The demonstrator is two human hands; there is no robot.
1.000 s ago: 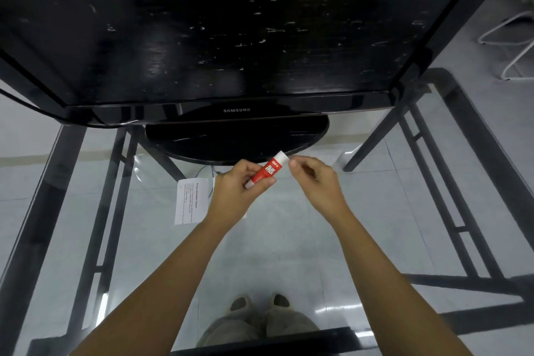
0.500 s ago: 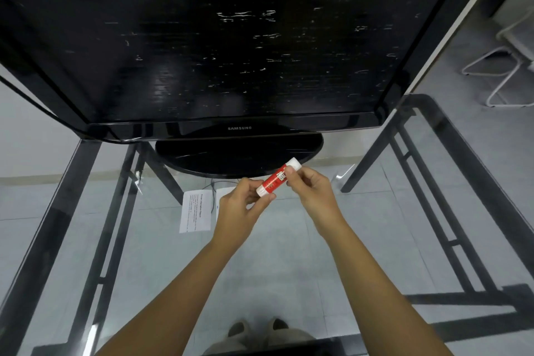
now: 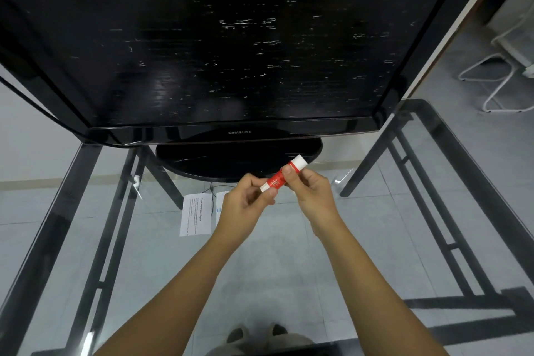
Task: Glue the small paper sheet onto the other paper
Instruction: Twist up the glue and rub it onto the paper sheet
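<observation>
Head view: the round foot of a dark television stands at the far side of a glass desk, and everything of the task sits just in front of it.

Both hands meet in the air before the foot's right half, holding a red glue stick between them. The stick is tilted, with its white cap pointing up toward the foot. The left hand pinches the lower white end between thumb and curled fingers. The right hand has its thumb and fingers closed round the red body just below the cap. One hand at each end suggests a steadying grip and a working grip. I judge the person is about to twist or pull the cap off, which is on at this moment.

A printed sheet lies flat on the glass in front of the foot's left half. Just beside it lies a second sheet, mostly hidden behind the left hand, so I cannot tell which of the two is the smaller. Neither hand touches either sheet. They seem laid out side by side to be ready once the glue is open, and no gluing looks begun.
</observation>
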